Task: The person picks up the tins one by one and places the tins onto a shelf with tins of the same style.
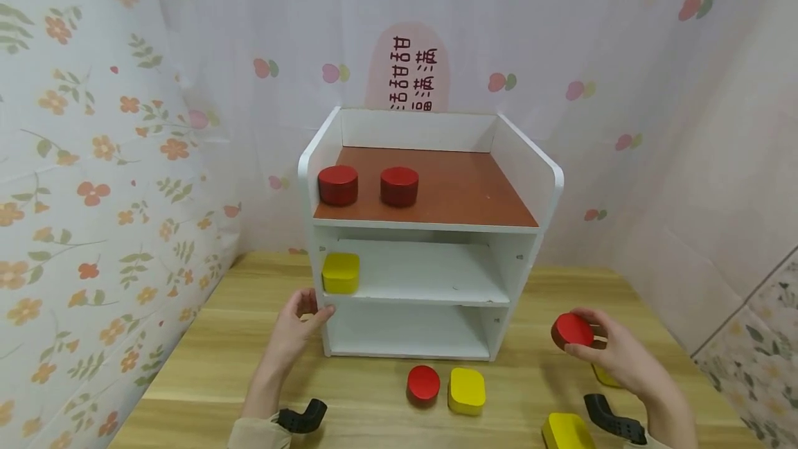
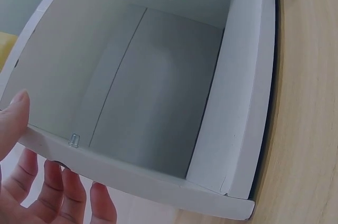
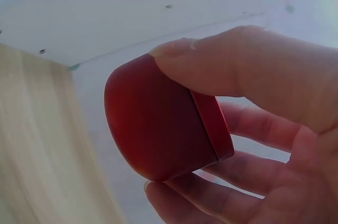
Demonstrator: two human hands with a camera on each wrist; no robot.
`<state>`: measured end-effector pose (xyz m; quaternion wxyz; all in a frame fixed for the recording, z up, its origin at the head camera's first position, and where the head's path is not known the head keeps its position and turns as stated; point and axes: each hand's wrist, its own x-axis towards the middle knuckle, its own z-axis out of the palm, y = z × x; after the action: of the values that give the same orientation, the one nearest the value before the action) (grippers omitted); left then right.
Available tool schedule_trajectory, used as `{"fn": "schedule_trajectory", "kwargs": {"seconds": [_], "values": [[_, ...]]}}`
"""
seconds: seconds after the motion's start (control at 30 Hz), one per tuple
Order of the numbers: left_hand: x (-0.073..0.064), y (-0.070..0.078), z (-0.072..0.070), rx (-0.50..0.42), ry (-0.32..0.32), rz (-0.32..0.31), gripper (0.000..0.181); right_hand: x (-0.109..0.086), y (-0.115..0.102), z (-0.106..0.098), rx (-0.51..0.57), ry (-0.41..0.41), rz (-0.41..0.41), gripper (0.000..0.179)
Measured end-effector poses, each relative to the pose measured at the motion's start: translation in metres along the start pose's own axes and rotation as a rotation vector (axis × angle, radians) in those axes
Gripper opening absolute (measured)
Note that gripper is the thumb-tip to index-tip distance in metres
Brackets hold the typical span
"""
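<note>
Fabric printed with fruit and flowers is hanging at the back and along both sides, showing a pink patch with dark lettering at the centre of the back. Below it, a wood-grain table is stretching forward. On the table a white shelf unit is standing upright, its brown top board lying between raised white sides, with two compartments opening forward beneath.

The left hand is gripping the unit's left side panel near the middle shelf; the thumb is resting on the inner side while the fingers are bending along the outer side. The right hand is pinching a round red tin between thumb and fingers, holding it above the table, to the right of the unit and apart from it. Black mounts are jutting from both wrists.

One yellow tin is sitting at the left end of the middle shelf. Three more are lying on the table: one before the unit, one at the bottom edge of the head view, one partly hiding behind the right hand.

Two other red tins are standing on the top board, towards the left, and another is resting on the table just beside the front yellow one.
</note>
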<state>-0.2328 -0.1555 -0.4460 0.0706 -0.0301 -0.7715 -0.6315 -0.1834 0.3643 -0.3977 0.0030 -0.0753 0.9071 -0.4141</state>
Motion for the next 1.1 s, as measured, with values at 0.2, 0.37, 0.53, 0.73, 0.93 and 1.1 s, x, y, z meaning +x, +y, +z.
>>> {"fn": "schedule_trajectory", "kwargs": {"seconds": [0.2,0.37,0.53,0.73,0.93,1.1], "values": [[0.001,0.001,0.001,-0.005,0.005,0.006,0.036,-0.004,-0.014,-0.003,-0.037,0.041,-0.043,0.069],[-0.001,0.0,0.001,-0.014,0.009,0.001,0.036,-0.008,-0.026,-0.002,-0.086,0.082,-0.055,0.068],[-0.001,-0.001,0.002,-0.02,0.003,0.015,0.036,-0.013,-0.036,-0.003,-0.114,0.112,-0.063,0.068],[-0.004,0.002,0.0,-0.031,0.013,0.02,0.034,-0.016,-0.048,-0.001,-0.125,0.151,-0.112,0.066],[-0.003,0.002,0.0,-0.03,0.015,0.021,0.035,-0.019,-0.059,-0.003,-0.162,0.227,-0.195,0.065],[0.0,0.001,0.001,-0.027,0.008,0.02,0.035,-0.026,-0.068,-0.001,-0.152,0.277,-0.236,0.065]]}}
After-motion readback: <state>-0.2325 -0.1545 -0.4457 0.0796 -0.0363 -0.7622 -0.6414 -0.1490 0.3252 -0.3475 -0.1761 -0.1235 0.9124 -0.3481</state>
